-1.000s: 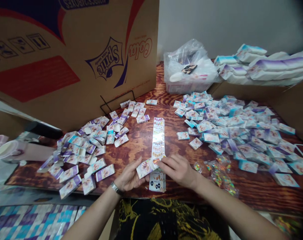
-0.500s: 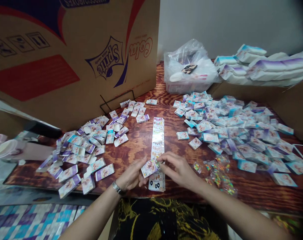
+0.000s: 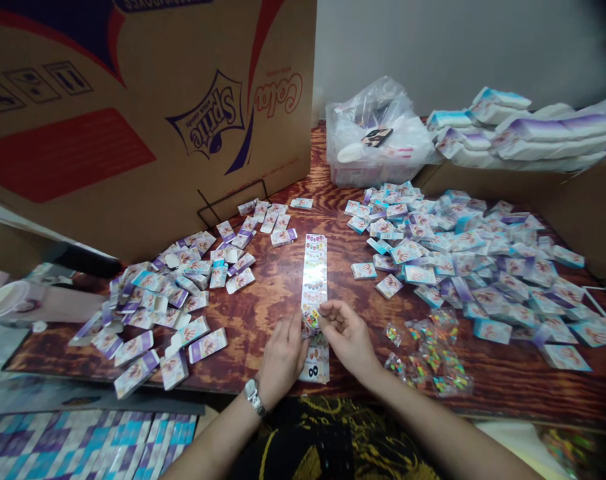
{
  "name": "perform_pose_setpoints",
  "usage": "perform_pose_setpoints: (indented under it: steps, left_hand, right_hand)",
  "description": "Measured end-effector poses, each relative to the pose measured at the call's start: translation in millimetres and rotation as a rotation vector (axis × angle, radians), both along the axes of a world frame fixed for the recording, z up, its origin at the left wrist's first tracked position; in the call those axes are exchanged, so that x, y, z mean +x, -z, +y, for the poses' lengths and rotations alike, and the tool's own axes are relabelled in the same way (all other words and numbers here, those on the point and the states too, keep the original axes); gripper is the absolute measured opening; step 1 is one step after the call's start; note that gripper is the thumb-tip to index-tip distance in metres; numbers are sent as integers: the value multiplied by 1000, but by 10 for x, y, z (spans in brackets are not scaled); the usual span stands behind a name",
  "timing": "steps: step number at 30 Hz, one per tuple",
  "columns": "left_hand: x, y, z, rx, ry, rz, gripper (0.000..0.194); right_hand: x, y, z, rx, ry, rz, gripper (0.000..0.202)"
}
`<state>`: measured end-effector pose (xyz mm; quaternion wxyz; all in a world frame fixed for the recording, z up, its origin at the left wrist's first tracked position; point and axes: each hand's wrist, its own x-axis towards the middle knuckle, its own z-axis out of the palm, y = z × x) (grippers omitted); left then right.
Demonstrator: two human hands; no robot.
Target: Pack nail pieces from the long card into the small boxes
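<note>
My left hand point(image 3: 285, 350), with a metal watch at the wrist, is closed on a small printed box that its fingers now mostly hide. My right hand point(image 3: 347, 331) pinches a small clear packet of colourful candy point(image 3: 312, 320) at the box's end. How far the packet sits in the box I cannot make out. Beneath both hands lies a long strip of printed stickers point(image 3: 315, 267). To the right of my right hand are several more candy packets point(image 3: 433, 353) on the wooden table point(image 3: 267, 293).
Small boxes, some with open flaps, lie in a loose heap point(image 3: 183, 280) at the left. A bigger heap of boxes point(image 3: 453, 247) covers the right. Behind stand a large carton point(image 3: 147, 120) and a plastic tub point(image 3: 367, 175). A pinkish container point(image 3: 57, 301) lies far left.
My left hand has turned over, back upward, and moved right, tilting the box out of sight. My right hand stays close with the candy packet, which shows more plainly.
</note>
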<state>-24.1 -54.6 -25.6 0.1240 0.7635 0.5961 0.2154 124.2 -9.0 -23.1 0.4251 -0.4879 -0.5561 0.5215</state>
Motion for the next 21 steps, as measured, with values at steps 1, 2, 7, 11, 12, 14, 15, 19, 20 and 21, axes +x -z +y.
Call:
perform_pose_setpoints:
  steps: [1,2,7,11,12,14,15,19,20,21]
  left_hand:
    - [0,1,14,9,13,-21,53]
    - [-3,-5,28,15,29,-43,54]
    - [-33,-41,57,26,91,-117,56]
    - [-55,-64,57,11,62,-181,54]
    - [-59,-78,59,3,55,-205,54]
    - [-60,-116,64,-16,54,-253,54]
    - [-56,-138,66,-26,65,-276,54]
    - [-13,-196,66,-70,135,-334,48]
    - [-1,-198,61,-74,141,-340,46]
    - [9,-195,56,-72,142,-342,45]
  right_hand:
    - [-13,-7,-13,-4,-5,8,16]
    - [-23,-19,-26,-5,-13,7,15]
    - [8,-164,-74,145,-130,-190,12]
    - [134,-297,-45,410,-261,-455,20]
    - [171,-319,-21,450,-292,-488,22]
    - [237,-349,43,490,-372,-511,25]
    - [260,-359,78,498,-405,-506,24]
    - [270,-378,182,503,-436,-450,15]
    - [259,-376,189,499,-421,-443,14]
    - [246,-372,188,488,-397,-440,15]
